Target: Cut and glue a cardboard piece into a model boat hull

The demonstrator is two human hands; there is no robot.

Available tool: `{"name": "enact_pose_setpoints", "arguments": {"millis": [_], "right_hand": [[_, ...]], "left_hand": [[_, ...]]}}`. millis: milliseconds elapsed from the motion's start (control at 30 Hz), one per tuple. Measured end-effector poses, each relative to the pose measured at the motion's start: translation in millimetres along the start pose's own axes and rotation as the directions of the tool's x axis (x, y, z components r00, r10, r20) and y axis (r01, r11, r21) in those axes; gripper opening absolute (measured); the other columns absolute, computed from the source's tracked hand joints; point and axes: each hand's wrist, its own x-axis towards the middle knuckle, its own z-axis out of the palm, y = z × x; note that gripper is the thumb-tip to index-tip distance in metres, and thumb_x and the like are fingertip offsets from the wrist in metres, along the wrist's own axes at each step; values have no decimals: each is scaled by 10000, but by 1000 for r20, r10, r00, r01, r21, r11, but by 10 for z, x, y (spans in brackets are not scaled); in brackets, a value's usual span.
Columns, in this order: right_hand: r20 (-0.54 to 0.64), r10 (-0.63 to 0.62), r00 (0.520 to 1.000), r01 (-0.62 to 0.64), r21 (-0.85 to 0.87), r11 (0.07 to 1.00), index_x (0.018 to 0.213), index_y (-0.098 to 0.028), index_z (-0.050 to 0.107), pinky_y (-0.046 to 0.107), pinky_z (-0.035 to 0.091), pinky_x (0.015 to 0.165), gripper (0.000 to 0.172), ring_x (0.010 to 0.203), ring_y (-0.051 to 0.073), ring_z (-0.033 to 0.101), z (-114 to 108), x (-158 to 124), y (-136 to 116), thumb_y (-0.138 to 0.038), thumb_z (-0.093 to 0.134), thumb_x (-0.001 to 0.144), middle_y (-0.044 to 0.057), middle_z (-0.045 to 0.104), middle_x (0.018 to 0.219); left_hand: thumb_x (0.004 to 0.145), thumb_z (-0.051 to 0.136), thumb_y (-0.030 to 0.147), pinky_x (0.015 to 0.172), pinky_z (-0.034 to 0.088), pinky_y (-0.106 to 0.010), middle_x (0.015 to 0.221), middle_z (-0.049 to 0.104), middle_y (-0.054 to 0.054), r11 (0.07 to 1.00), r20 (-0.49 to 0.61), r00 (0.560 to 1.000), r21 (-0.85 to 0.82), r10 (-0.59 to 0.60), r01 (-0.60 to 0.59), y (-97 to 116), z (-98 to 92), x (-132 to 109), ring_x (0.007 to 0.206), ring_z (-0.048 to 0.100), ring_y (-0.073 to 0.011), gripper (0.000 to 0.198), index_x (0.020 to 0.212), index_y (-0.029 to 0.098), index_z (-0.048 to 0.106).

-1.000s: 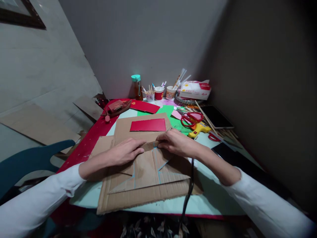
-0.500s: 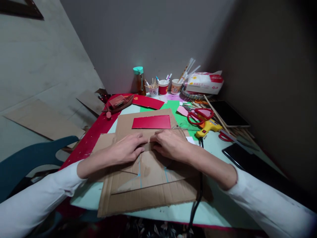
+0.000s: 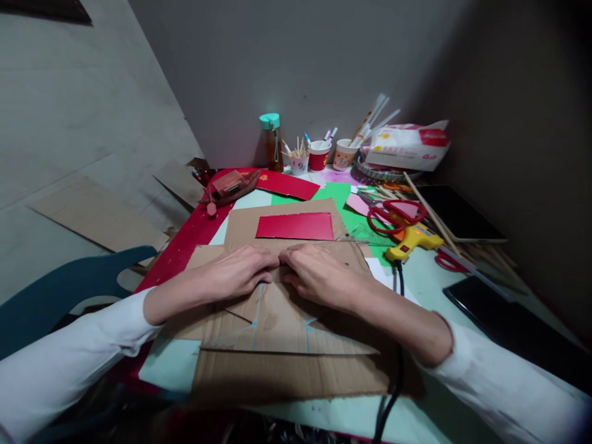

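Observation:
A cut piece of brown cardboard [image 3: 281, 327] with blue pen lines lies over a larger cardboard sheet [image 3: 296, 375]. My left hand [image 3: 243, 270] has its fingers curled at the upper part of the cut piece, left of centre. Close beside it, my right hand [image 3: 319, 274] pinches the same piece, and the fingertips of both hands nearly meet. Both hands look closed on the cardboard; the part under the fingers is hidden. Just beyond them, a red card strip [image 3: 295, 226] rests on the cardboard.
To the right lie a yellow glue gun [image 3: 411, 242] with a black cord, red-handled scissors [image 3: 398, 213], a phone [image 3: 476, 302] and a tablet [image 3: 457, 213]. Along the back stand a bottle [image 3: 272, 145], several paper cups and a tissue pack [image 3: 407, 148]. A small boat model [image 3: 229, 187] sits back left.
The lower edge of the cut cardboard, slanted before, now lies nearly level. My hands have come slightly closer together and still hold it. The camera view has shifted a little.

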Motion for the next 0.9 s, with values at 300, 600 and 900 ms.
{"name": "enact_pose_setpoints", "arguments": {"millis": [300, 600, 900], "right_hand": [[-73, -14, 997, 11, -33, 999, 980, -99, 667, 337, 388, 661, 237, 805, 251, 655, 85, 17, -90, -54, 484, 835, 135, 707, 915], [-219, -76, 973, 47, -131, 990, 977, -128, 619, 396, 412, 779, 218, 881, 285, 575, 303, -107, -269, -42, 431, 908, 126, 648, 923], [-293, -44, 955, -7, -170, 985, 1033, -131, 619, 339, 435, 704, 221, 852, 242, 585, 372, -221, -134, -30, 443, 944, 103, 654, 958]], "left_hand": [[899, 446, 112, 728, 454, -328, 907, 690, -61, 997, -46, 999, 70, -29, 32, -5, 71, -49, 846, 641, -234, 214, 974, 202, 625], [780, 406, 36, 648, 451, -373, 875, 665, -119, 971, -221, 963, 147, -152, 187, 131, 384, -142, 813, 621, -286, 272, 893, 163, 618], [892, 416, 22, 785, 491, -320, 959, 609, -65, 979, -274, 962, 189, -16, 70, -3, 441, -228, 878, 579, -206, 256, 999, 194, 574]]}}
